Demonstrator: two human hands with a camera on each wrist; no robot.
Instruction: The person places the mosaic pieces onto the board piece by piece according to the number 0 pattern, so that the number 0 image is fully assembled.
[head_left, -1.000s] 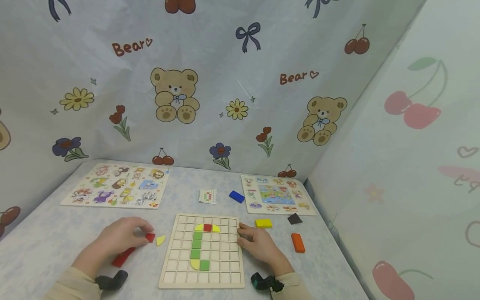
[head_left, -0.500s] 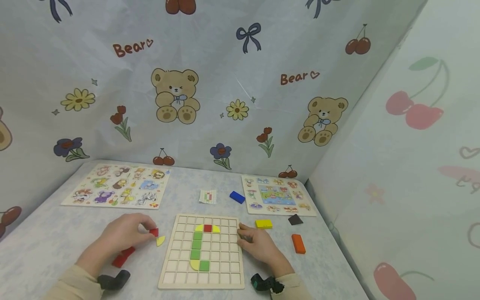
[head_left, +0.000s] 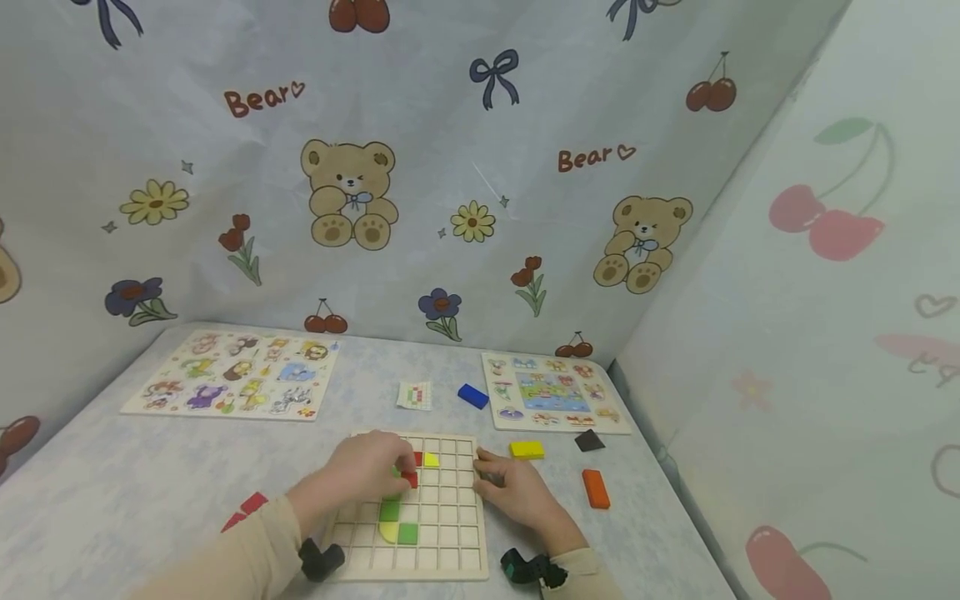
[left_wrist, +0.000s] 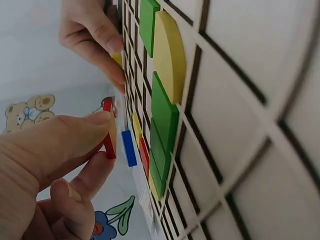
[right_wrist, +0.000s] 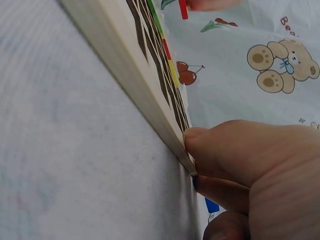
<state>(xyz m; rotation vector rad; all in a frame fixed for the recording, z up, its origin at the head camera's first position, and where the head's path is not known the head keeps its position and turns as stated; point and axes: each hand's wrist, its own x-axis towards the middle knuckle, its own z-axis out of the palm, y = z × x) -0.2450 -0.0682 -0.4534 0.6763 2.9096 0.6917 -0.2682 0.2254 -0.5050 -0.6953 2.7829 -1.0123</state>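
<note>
My left hand point(head_left: 366, 468) pinches a red square tile point(left_wrist: 109, 146) between thumb and fingers, above the upper left part of a wooden grid board point(head_left: 450, 557). In the left wrist view the tile is held on edge, apart from the board. Green tiles point(head_left: 389, 510), yellow rounded pieces point(head_left: 387, 532) and a red tile point(head_left: 418, 459) lie in the grid cells; my left hand hides some of them. At the board's right edge, my right hand point(head_left: 517, 490) grips the rim, thumb on the edge in the right wrist view.
Red pieces point(head_left: 253, 503) lie left of the board. Beyond it are a pattern card point(head_left: 415, 396) and a blue block point(head_left: 473, 396). Yellow point(head_left: 527, 450), dark point(head_left: 589, 440) and orange blocks point(head_left: 596, 489) sit to the right. Two picture puzzle boards point(head_left: 225, 375) stand at the back.
My left hand has carried the red tile rightward from the table beside the board to above its upper left cells. My right hand has stayed at the board's right edge.
</note>
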